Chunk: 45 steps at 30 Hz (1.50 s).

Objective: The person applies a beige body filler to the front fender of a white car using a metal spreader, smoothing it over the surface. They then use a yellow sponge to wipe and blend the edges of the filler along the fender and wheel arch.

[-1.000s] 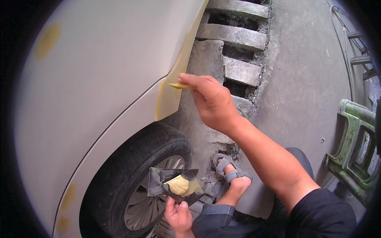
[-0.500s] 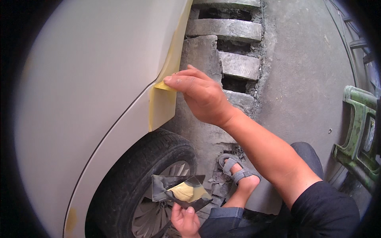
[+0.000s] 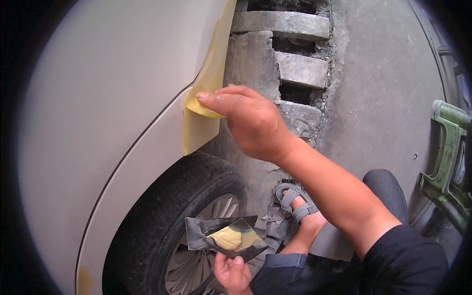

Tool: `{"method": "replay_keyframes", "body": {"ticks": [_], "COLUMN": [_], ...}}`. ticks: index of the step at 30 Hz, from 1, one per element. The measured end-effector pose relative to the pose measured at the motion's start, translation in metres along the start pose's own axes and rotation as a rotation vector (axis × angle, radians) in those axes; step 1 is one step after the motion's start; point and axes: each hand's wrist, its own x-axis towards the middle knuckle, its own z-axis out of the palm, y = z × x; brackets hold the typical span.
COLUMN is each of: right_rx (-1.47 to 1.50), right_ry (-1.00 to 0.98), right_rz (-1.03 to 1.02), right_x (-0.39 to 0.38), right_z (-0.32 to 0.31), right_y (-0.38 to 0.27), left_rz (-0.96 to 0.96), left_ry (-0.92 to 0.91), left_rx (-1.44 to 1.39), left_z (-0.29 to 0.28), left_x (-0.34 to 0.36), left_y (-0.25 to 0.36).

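Yellow spreader [image 3: 202, 109] sits between ten and eleven o'clock, a little off the centre, with its edge against a yellow-coated strip [image 3: 215, 59] along the car's edge. Going from the left, the pale car [image 3: 123, 73] fills the view from seven round to nearly twelve o'clock, with a yellow patch [image 3: 84, 281] low down, between seven and eight. At seven o'clock is the black tyre [image 3: 162, 201], below the curved wheel arch.

Toward six o'clock a dark, flat board [image 3: 196, 239] is held out in front of the wheel, carrying a heap of yellow putty [image 3: 227, 238]. The left hand [image 3: 232, 275] grips the board's near edge between thumb and fingers. Between one and two o'clock, close to the centre, the right hand [image 3: 255, 120] pinches the spreader, thumb on the near face; some of its fingers are hidden.

Beyond it, concrete slabs [image 3: 280, 23] run up at one o'clock. A grey sandal [image 3: 304, 209] shows between four and five, and a green stool [image 3: 445, 152] stands at three.
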Motion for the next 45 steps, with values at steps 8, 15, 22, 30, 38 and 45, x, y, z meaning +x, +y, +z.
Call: {"method": "replay_keyframes", "body": {"ticks": [8, 15, 22, 30, 38, 45], "right_rx": [0.082, 0.113, 0.132, -0.090, -0.241, -0.266], "right_ry": [-0.002, -0.031, -0.077, -0.015, -0.065, -0.222], "right_rz": [0.035, 0.114, 0.096, 0.007, -0.149, -0.174], "right_x": [-0.025, -0.043, -0.052, -0.014, 0.023, -0.011], "right_z": [0.011, 0.018, 0.018, -0.018, -0.020, -0.005], "right_y": [-0.025, -0.043, -0.047, -0.019, -0.004, -0.042], "left_rz": [0.050, 0.061, 0.042, 0.048, 0.053, 0.097], "left_ry": [-0.007, 0.003, -0.013, -0.032, -0.046, -0.015], "left_rx": [-0.050, -0.038, -0.036, -0.049, -0.063, -0.068], "left_z": [-0.006, -0.005, 0.008, 0.016, 0.017, 0.012], "left_x": [-0.002, -0.002, -0.001, -0.004, -0.003, -0.003], "left_y": [-0.003, -0.002, 0.005, 0.009, 0.009, 0.007]}}
